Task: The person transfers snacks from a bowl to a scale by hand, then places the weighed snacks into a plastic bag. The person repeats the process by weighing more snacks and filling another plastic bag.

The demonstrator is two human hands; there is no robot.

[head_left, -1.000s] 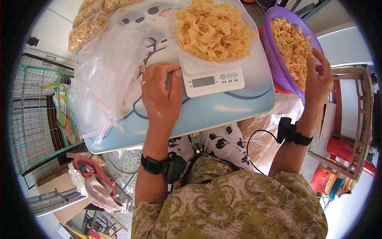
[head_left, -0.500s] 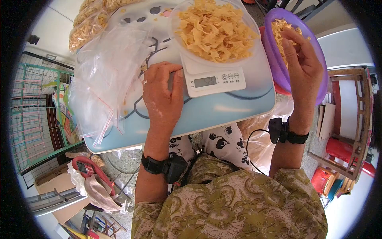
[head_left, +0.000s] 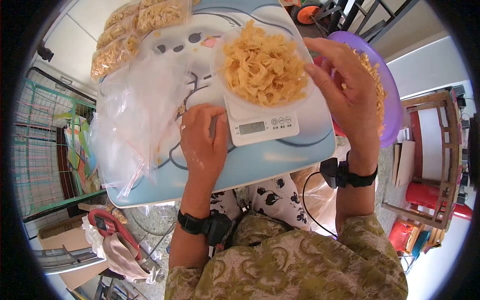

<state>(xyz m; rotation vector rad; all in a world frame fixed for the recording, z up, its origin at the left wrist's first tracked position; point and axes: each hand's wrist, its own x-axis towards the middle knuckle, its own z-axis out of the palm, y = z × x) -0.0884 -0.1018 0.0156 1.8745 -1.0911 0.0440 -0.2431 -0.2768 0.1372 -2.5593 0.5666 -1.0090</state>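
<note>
one change: right hand [head_left: 350, 95] now over bowl [head_left: 218, 60]

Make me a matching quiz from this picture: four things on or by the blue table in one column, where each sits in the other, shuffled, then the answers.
1 scale
2 purple basin
3 empty zip bags
4 filled bags

A far left corner of the table
B under the clear bowl of yellow strips
C piled left of the left hand
D off the table's right edge, behind the right hand

Pairs: 1-B, 2-D, 3-C, 4-A
</note>
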